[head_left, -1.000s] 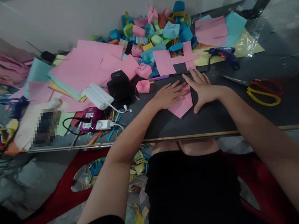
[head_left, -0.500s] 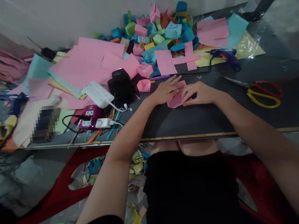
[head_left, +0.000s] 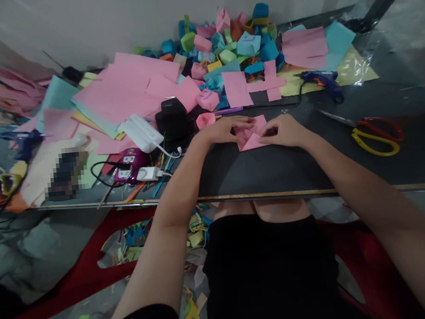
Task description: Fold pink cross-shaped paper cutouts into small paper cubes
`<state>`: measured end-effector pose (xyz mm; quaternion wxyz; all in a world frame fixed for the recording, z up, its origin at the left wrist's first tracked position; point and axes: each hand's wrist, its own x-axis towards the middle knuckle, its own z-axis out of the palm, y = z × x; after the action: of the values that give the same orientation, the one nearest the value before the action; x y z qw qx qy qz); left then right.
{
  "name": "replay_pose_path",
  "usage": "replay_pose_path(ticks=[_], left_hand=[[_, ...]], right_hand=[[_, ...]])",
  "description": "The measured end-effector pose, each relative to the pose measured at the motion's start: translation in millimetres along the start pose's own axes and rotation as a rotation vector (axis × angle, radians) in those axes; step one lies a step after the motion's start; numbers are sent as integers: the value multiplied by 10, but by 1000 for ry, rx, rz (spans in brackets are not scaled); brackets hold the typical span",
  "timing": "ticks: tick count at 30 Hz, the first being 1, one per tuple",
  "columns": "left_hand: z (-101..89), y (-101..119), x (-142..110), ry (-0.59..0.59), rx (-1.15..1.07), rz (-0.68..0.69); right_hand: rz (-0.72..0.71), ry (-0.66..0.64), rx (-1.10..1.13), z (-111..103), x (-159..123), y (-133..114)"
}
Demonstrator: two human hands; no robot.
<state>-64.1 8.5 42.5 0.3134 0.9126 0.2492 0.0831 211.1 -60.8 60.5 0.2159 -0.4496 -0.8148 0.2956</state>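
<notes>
A square of pink paper (head_left: 251, 143) lies on the dark tabletop in front of me, creased, with one part folded over. My left hand (head_left: 228, 129) is at its left side, fingers curled over the top and thumb against the left edge. From the right, my right hand (head_left: 283, 128) pinches the paper's right edge between thumb and fingertips. Just left of the paper sit a small open pink paper box (head_left: 206, 120) and a purple pen (head_left: 229, 111). Behind it lie a flat pink sheet (head_left: 236, 88) and a pink paper cross (head_left: 272, 83).
Folded paper boxes (head_left: 248, 44) are heaped at the back. Scissors (head_left: 377, 136) and a blue glue gun (head_left: 321, 80) lie to the right. Leftward are pink sheets (head_left: 105, 97), a black object (head_left: 172, 120), a white power bank (head_left: 143, 132) and a purple power strip (head_left: 130, 162).
My left hand has drawn back from flat across the paper to its left edge. A fold of the pink paper now stands out at its front. The right hand stays at the right edge.
</notes>
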Motion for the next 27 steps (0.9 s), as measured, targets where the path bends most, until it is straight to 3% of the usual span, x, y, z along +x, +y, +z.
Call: replay_pose_path(ticks=[10, 16, 20, 22, 27], left_hand=[[24, 141, 13, 26, 48, 40], [70, 213, 26, 181, 216, -83], [56, 301, -5, 269, 200, -113], [42, 336, -15, 247, 150, -155], [-15, 361, -20, 33, 23, -166]], right_hand=[[72, 25, -27, 22, 0, -118], [114, 33, -21, 37, 17, -117], [167, 44, -31, 46, 29, -133], [190, 54, -44, 53, 36, -147], [204, 64, -71, 71, 42, -168]])
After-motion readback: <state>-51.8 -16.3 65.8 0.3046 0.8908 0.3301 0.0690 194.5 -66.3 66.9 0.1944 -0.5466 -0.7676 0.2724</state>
